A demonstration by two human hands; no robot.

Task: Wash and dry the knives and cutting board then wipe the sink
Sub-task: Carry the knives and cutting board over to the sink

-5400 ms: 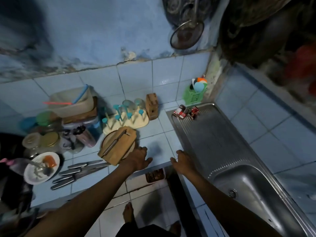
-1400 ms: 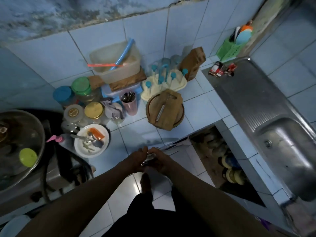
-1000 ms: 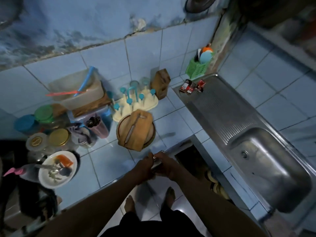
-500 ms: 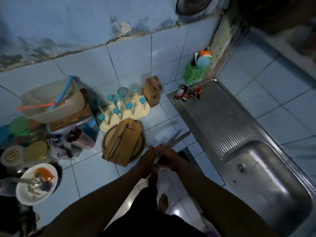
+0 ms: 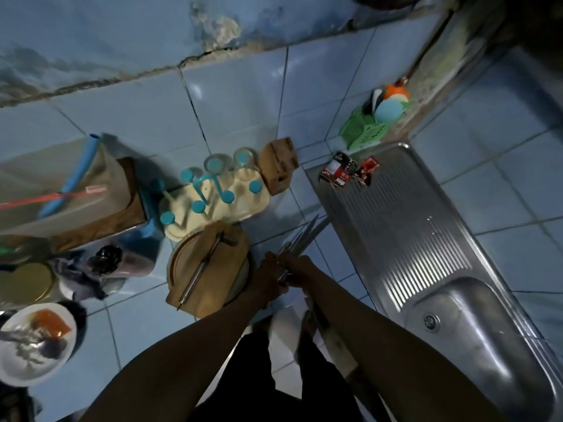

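Both my hands meet over the counter's front edge and grip a bundle of steel knives (image 5: pixel 304 236) by the handles. My left hand (image 5: pixel 266 277) and my right hand (image 5: pixel 300 269) are curled round them, and the blades point up and right toward the sink's drainboard (image 5: pixel 396 226). The wooden cutting board (image 5: pixel 217 283) lies on a round board just left of my hands, with one more steel knife (image 5: pixel 201 271) lying on top. The steel sink basin (image 5: pixel 475 339) is at the lower right.
A wooden knife block (image 5: pixel 278 166) and a cream rack with teal pegs (image 5: pixel 213 202) stand behind the board. Red packets (image 5: pixel 347 172) lie at the drainboard's far end, by a green basket (image 5: pixel 365 129). Jars, containers and a white plate (image 5: pixel 30 339) crowd the left.
Earlier the knives lay on the counter at the left; both hands gathered them. In the last second the bundle rose and swung right, blades now aimed at the drainboard.
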